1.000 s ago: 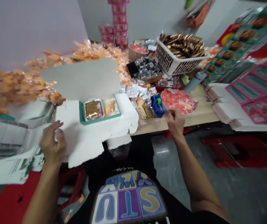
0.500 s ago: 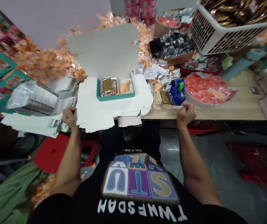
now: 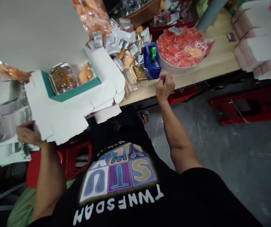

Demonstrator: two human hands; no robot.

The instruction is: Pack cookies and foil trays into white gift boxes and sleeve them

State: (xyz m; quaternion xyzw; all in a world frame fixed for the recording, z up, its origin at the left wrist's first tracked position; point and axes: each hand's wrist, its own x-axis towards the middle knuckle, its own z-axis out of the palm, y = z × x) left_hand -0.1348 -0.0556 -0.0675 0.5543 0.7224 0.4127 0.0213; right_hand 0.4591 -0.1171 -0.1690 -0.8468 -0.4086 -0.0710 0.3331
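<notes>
My left hand [image 3: 28, 133] rests at the table's front edge, fingers curled in, beside a stack of flat white cardboard [image 3: 62, 118]. Nothing shows in it. My right hand [image 3: 165, 86] is a loose fist at the same edge, just in front of a blue tape dispenser [image 3: 152, 63] with a green core. On the cardboard sits a teal-sided box [image 3: 75, 91] with its tall white lid raised. Inside it lie a foil tray [image 3: 62, 78] holding a gold packet and, to the right, orange pieces [image 3: 85, 74] in clear wrap.
Silver sachets [image 3: 118, 41] and wooden sticks [image 3: 132, 75] lie behind the dispenser. A round basket of red packets [image 3: 183, 47] stands to its right. Folded white boxes [image 3: 258, 47] are stacked at the right. Red stools [image 3: 249, 105] stand below the table.
The view has turned and tilted, so the table shows closer and shifted left. Both hands stay by the table edge, the right one still fisted. The box contents look the same.
</notes>
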